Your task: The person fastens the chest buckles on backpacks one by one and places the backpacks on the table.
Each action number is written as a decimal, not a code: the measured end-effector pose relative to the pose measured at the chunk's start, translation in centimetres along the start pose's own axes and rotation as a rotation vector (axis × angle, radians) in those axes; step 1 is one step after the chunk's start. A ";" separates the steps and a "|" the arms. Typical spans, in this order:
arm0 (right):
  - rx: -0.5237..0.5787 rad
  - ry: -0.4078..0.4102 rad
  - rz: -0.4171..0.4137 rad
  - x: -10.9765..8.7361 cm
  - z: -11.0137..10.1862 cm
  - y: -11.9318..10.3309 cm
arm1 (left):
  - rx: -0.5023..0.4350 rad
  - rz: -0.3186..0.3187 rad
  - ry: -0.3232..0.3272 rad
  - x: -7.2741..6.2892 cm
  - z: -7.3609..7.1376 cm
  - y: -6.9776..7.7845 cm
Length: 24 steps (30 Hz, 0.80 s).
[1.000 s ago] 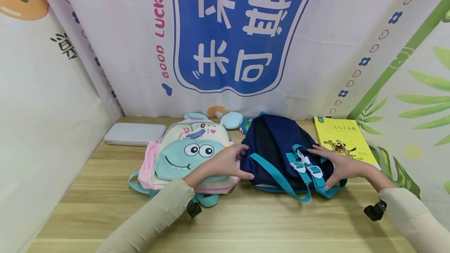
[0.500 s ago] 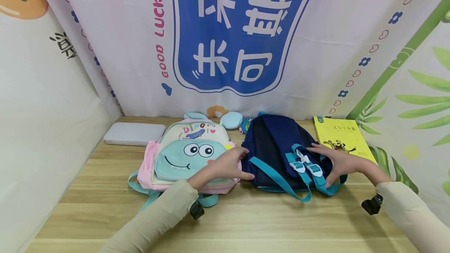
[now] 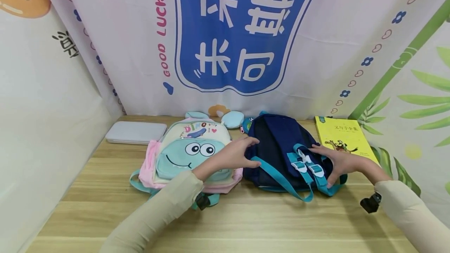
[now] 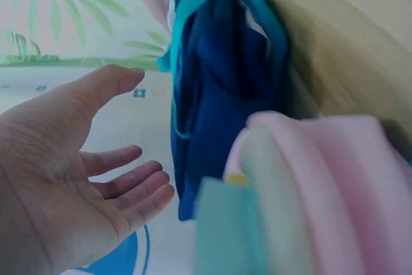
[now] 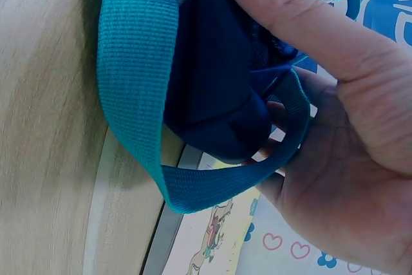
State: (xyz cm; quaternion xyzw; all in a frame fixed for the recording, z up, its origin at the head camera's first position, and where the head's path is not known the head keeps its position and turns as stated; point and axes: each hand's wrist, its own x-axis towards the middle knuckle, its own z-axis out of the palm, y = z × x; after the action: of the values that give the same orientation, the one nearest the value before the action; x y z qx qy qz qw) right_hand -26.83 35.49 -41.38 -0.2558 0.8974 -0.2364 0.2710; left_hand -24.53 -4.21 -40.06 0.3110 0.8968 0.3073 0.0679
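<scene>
Right of the frame's centre, on the surface (image 3: 260, 221), see the navy backpack (image 3: 275, 149), with right hand (image 3: 340, 163) curled round its edge and left hand (image 3: 234, 155) spread loose beside it. Looks soft, probably light; best gripped by both sides.

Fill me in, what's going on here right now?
A person is handling a navy backpack that lies on the table with its teal straps facing up. The right hand is at the bag's right side, though how firmly it holds is hard to tell. The left hand is open beside the bag, with a gap between them in the left wrist view. A pink and mint backpack lies to the left, and a yellow book to the right.
</scene>
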 end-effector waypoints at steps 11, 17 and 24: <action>0.144 -0.063 0.036 -0.4 -1.1 0.3 | 0.024 0.110 -0.067 3.1 1.3 3.2; 0.145 -0.070 0.041 -0.3 -1.2 0.5 | 0.056 0.153 -0.082 4.9 2.8 4.3; 0.149 -0.076 0.066 -0.1 -1.2 0.5 | 0.073 0.240 -0.096 7.1 3.9 5.6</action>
State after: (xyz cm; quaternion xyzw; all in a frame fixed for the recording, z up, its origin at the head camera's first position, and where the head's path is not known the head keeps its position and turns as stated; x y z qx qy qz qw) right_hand -27.63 36.26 -40.74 -0.2138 0.8743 -0.2837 0.3307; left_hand -26.05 5.53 -39.37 0.4328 0.8594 0.2650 0.0619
